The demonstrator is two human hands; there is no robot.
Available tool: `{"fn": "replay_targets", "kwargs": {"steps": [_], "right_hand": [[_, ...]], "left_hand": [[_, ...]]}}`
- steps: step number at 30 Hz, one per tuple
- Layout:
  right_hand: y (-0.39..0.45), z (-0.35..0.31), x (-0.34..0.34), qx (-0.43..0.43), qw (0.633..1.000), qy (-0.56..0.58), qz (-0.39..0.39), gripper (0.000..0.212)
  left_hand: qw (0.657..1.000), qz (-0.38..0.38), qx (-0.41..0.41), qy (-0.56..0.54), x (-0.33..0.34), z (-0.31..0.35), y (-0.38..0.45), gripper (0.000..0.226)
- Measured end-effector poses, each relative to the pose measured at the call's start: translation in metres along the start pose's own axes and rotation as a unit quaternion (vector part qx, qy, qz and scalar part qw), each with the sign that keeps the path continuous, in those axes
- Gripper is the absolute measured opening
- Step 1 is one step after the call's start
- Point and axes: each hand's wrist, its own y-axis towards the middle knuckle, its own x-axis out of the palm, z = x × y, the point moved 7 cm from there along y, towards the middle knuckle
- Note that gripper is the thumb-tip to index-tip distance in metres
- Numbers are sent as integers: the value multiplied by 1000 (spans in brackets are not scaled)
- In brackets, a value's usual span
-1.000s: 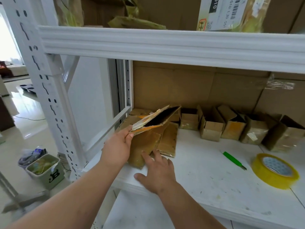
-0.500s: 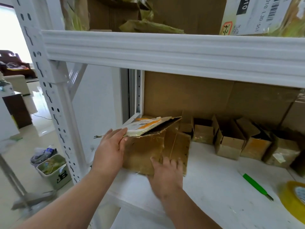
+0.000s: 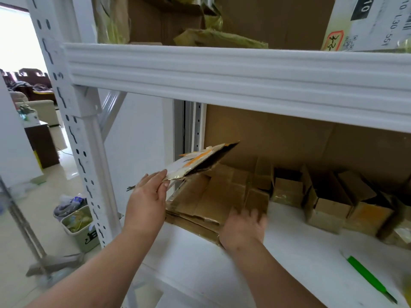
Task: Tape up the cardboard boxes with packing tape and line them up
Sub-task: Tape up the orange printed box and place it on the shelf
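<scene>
A stack of flattened cardboard boxes lies at the left end of the white shelf. My left hand lifts the top flattened box, white and orange on its face, pinching its near edge so it tilts up. My right hand rests on the near right part of the stack with fingers spread over the cardboard. Several assembled small boxes stand in a row along the back of the shelf. Only a blurred yellow sliver at the right edge shows of the tape roll.
A green-handled cutter lies on the shelf at the right. The white beam of the upper shelf hangs close above. A perforated white upright stands left. On the floor at the left sits a bin with rubbish.
The view has swung left and moved closer. My left hand has raised the top flattened box higher off the stack. My right hand has slid right along the stack. The tape roll has left the view.
</scene>
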Motion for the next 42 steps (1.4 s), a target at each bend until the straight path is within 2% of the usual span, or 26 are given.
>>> {"fn": "replay_targets", "kwargs": {"steps": [4,10,15,18,23,26,28,30,32,33,36,39,41,42], "right_hand": [[-4,3,8,28,995,92,5,89],[-27,16,1,40,971,209,107,77],[-48,38,-13,82,928,327,156,74],[-64,65,-25,127,872,428,200,77],[-97,122,-44,141,744,583,295,89],[-126,148,-56,106,683,643,331,79],[-144,162,-57,89,656,670,337,70],[-159,175,-54,84,652,671,344,61],[-172,192,-50,85,654,659,362,57],[-177,200,-47,87,657,653,367,55],[-187,222,-38,91,675,641,354,52],[-197,244,-40,80,695,626,344,60],[-204,263,-39,79,705,619,335,62],[-206,272,-37,78,711,616,330,61]], "left_hand": [[1000,-16,7,21,1,1,-6,35],[999,20,25,-22,-13,-2,-9,29],[996,47,52,-57,-26,21,-16,20],[991,33,75,-101,-29,39,-29,14],[983,-22,78,-165,-17,55,-52,14],[979,-52,68,-187,-3,62,-69,14],[976,-74,51,-198,10,67,-79,14],[973,-96,24,-207,24,72,-88,18],[970,-119,-7,-210,39,81,-97,38],[966,-133,-25,-222,46,87,-102,41],[946,-194,-50,-253,75,105,-120,30],[923,-283,-69,-253,106,126,-148,25],[906,-326,-88,-256,122,134,-162,43],[897,-342,-105,-261,128,136,-167,59]]}}
